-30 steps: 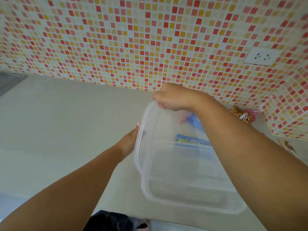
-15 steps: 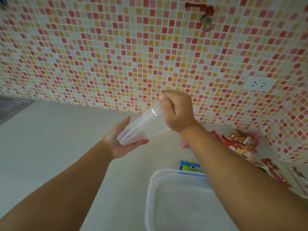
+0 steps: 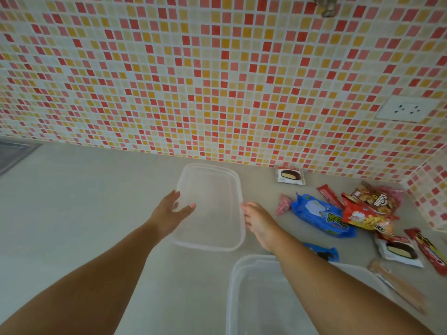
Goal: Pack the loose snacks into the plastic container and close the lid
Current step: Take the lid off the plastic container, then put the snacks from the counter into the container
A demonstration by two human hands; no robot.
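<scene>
Counter (image 3: pixel 84 213): lid (image 3: pixel 212 213), container (image 3: pixel 256 298), snacks (image 3: pixel 321 213).

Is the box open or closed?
Open. The lid lies flat on the counter, apart from the box, between both hands. The box's top is uncovered.

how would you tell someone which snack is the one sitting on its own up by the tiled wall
Start at the mosaic tiled wall and follow its bottom edge right, past the clear lid. The small white snack pack lies just below that edge on the counter, apart from the snack pile. A near twin lies lower right, but this one lies alone beside the wall.
</scene>
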